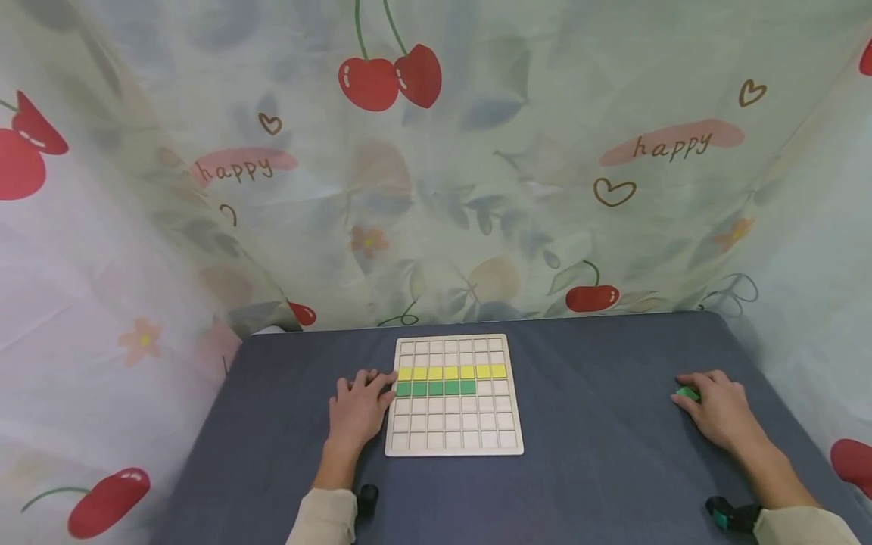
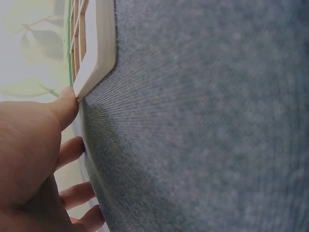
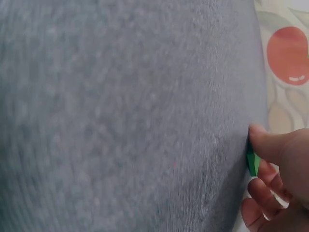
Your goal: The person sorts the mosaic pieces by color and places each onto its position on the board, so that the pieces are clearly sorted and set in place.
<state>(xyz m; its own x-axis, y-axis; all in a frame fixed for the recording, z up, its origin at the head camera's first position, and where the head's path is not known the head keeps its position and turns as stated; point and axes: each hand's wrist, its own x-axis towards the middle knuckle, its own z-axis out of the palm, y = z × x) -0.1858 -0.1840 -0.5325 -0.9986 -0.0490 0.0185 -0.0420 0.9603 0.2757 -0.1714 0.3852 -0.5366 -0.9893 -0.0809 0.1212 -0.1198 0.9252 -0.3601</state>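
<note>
A pale wooden grid board (image 1: 454,442) lies on the dark cloth. One of its rows is filled with yellow square tiles (image 1: 452,372). In the row just below, green square tiles (image 1: 436,388) fill the left part, and the two rightmost cells are bare. My left hand (image 1: 361,409) rests at the board's left edge, its fingers spread; the left wrist view has the thumb (image 2: 67,108) touching the board's edge. Far to the right, my right hand (image 1: 718,412) pinches a green tile (image 3: 252,161) between thumb and fingers, low over the cloth.
A dark grey cloth (image 1: 599,454) covers the table. Behind and along both sides hang pale curtains (image 1: 463,151) printed with cherries, close to the table's edges. Black straps with small devices sit at both wrists.
</note>
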